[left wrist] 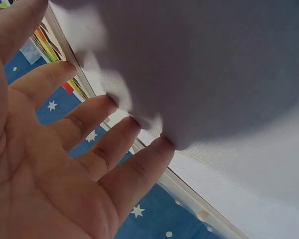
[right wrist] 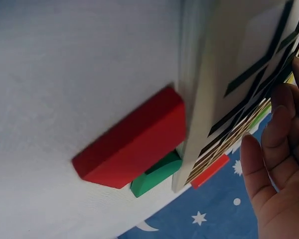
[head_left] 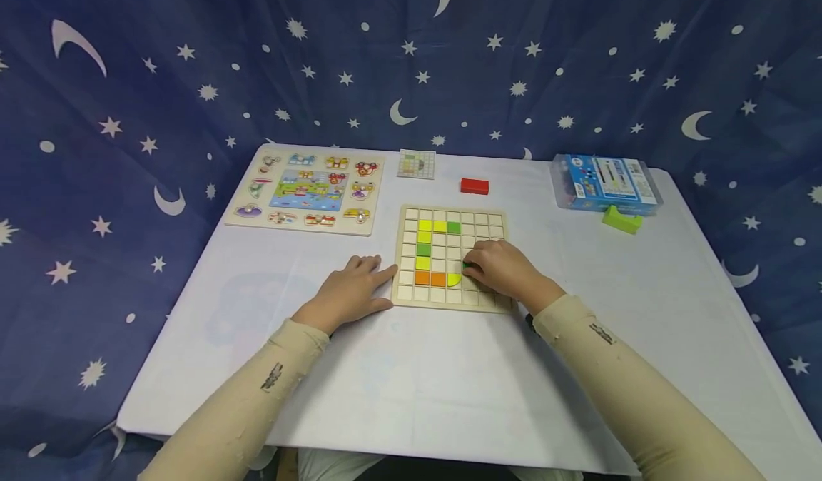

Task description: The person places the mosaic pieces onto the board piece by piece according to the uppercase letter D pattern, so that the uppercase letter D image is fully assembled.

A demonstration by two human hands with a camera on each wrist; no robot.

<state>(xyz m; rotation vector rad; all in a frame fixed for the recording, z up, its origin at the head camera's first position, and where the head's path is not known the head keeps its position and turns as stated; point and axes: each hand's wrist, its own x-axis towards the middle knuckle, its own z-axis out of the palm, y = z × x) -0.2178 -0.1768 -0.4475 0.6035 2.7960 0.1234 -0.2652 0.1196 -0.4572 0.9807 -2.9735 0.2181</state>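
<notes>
A wooden grid board [head_left: 452, 302] lies on the white table with yellow, green and orange pieces in an angular line on its squares. My right hand [head_left: 504, 270] is over the board's right half and pinches a small green piece [head_left: 467, 265], mostly covered by the fingers. Just left of it sits a yellow rounded piece [head_left: 454, 280]. Beside the board's left edge, my left hand [head_left: 349, 292] rests with fingers spread, thumb and index fingertip at that edge. In the right wrist view, a red block [right wrist: 134, 142] and a green curved block [right wrist: 157, 174] lie beside the board.
A picture puzzle board [head_left: 308, 230] lies at the back left, with a small grid card [head_left: 416, 165] right of it. Another red block [head_left: 474, 186] is behind the grid board. At the back right are a blue-labelled plastic box [head_left: 606, 181] and a light green notched block [head_left: 621, 220].
</notes>
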